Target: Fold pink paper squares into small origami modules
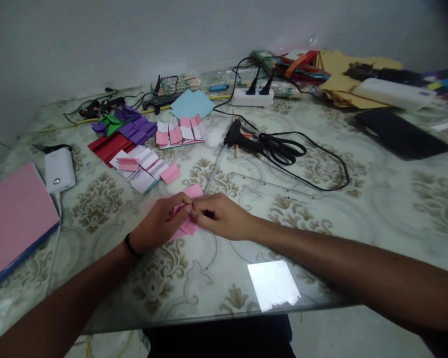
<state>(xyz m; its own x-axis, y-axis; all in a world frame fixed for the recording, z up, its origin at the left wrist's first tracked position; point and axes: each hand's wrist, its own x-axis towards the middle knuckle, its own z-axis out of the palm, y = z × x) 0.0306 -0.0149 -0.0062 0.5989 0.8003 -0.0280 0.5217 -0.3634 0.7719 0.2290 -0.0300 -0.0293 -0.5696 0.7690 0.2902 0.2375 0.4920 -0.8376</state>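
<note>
Folded pink paper lies on the patterned table cover, partly under both hands. My left hand rests over its left side, with thumb and index finger pinched together on the paper. From the right, my right hand meets it, its fingertips closed at the same spot and touching the left fingertips. Just behind the hands sit folded white and pink pieces, with a small pink piece beside them. What the fingertips pinch is partly hidden.
A black glue gun with coiled cable lies behind my right hand, near a clear ruler. A white power bank and pink paper stack are at left, a power strip at back, a black pouch at right.
</note>
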